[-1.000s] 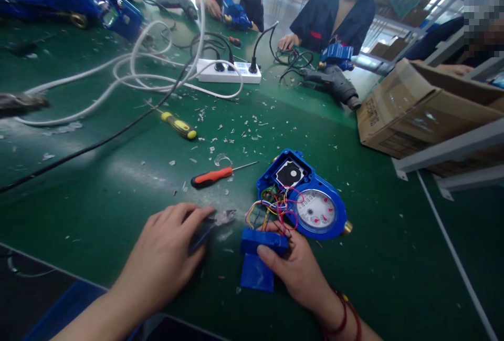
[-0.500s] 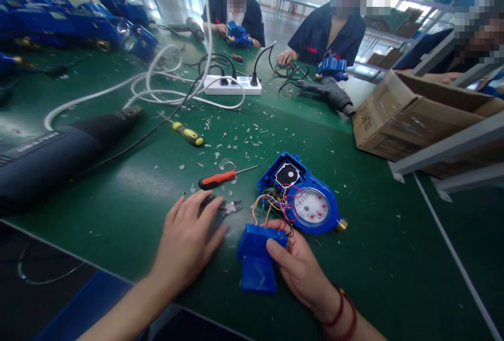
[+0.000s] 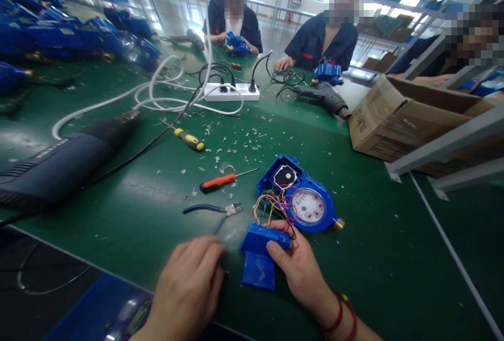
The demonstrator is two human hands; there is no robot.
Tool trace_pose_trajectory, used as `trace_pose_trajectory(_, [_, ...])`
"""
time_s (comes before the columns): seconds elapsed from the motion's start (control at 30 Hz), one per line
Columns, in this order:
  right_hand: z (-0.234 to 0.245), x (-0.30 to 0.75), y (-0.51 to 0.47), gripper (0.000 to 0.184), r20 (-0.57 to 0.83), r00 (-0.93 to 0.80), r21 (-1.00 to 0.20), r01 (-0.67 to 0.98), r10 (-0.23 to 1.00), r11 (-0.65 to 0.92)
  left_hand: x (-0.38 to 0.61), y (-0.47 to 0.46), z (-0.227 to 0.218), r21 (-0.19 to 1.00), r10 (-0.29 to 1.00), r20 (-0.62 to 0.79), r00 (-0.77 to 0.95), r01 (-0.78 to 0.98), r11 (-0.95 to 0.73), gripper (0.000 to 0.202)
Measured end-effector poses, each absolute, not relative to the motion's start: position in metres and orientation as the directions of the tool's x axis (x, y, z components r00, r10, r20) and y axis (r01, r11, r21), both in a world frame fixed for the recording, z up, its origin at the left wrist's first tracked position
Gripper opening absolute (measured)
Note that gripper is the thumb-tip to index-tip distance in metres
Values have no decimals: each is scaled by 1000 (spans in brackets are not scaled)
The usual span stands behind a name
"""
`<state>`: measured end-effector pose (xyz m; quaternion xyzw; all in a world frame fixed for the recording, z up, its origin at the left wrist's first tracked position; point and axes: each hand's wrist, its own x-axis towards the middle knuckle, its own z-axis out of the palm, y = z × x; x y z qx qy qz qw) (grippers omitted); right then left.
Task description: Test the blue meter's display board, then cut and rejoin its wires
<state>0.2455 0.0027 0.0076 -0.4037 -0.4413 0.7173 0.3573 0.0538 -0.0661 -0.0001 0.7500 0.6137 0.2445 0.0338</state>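
Observation:
My right hand (image 3: 301, 262) grips a blue box-shaped piece (image 3: 264, 237) between thumb and fingers. A flat blue flap hangs from its near side. Thin coloured wires run from it into the open housing of a blue water meter (image 3: 311, 207), which lies dial up just beyond. My left hand (image 3: 192, 278) is low over the table's near edge, blurred, its fingers curled in and their tips hidden. Beside its knuckles lie diagonal cutting pliers (image 3: 230, 209) with blue handles, spread apart. Farther off lies a red-and-black screwdriver (image 3: 218, 182).
A yellow-and-black screwdriver (image 3: 189, 140), a dark heat gun (image 3: 66, 159) and a white power strip (image 3: 232, 93) lie beyond. Plastic scraps are scattered mid-table. A cardboard box (image 3: 394, 120) and grey metal bars stand at right. Blue meters (image 3: 79, 36) crowd the far left. Co-workers sit opposite.
My left hand has drawn back from above the pliers toward the table's near edge, its spread fingers curling in. The pliers now show. My right hand keeps hold of the blue piece.

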Motion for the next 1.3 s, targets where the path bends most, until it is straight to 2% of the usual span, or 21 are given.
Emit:
trace_pose_trajectory(0.13, [5,246,3,30,-252,-445,-912,-188,859,-365,58,-71,4,689,994,111,15,720,-87,18])
trace_pose_trajectory(0.23, [-2,246,3,29,-245,-470,-878,-264,848,-400,68,-68,9,850,992,-122,5,516,102,26])
trace_pose_trajectory(0.33, [-7,247,3,30,-257,-492,-837,-318,832,-446,76,-61,10,937,958,-284,46,224,267,32])
trace_pose_trajectory(0.4, [-8,248,3,31,-260,-500,-823,-332,826,-461,79,-58,8,942,940,-336,67,33,334,33])
trace_pose_trajectory(0.5, [-8,250,5,32,-255,-504,-828,-328,825,-456,82,-57,4,932,936,-348,52,-88,351,31])
trace_pose_trajectory(0.63, [-7,250,8,33,-243,-511,-835,-322,825,-446,85,-60,1,947,949,-316,4,-67,315,28])
trace_pose_trajectory(0.77, [-3,250,8,33,-258,-505,-838,-307,824,-451,89,-63,4,948,948,-312,63,-47,315,25])
trace_pose_trajectory(0.87, [1,252,8,30,-285,-494,-866,-236,822,-442,87,-63,8,954,953,-289,95,108,279,27])
trace_pose_trajectory(1.0, [7,254,10,30,-271,-474,-917,-137,838,-374,79,-51,12,917,969,-239,-57,315,245,31])
trace_pose_trajectory(1.07, [9,256,10,30,-244,-457,-946,-84,855,-314,77,-39,15,911,975,-186,-124,351,218,35])
trace_pose_trajectory(1.13, [11,258,8,28,-215,-436,-967,-29,874,-253,80,-24,21,904,987,-114,-111,400,149,41])
trace_pose_trajectory(1.23, [13,259,4,31,-153,-403,-988,52,902,-145,89,-4,31,854,997,77,-18,518,-57,48])
trace_pose_trajectory(1.3, [14,259,0,36,-98,-391,-991,119,915,-56,95,6,36,795,976,201,82,568,-211,43])
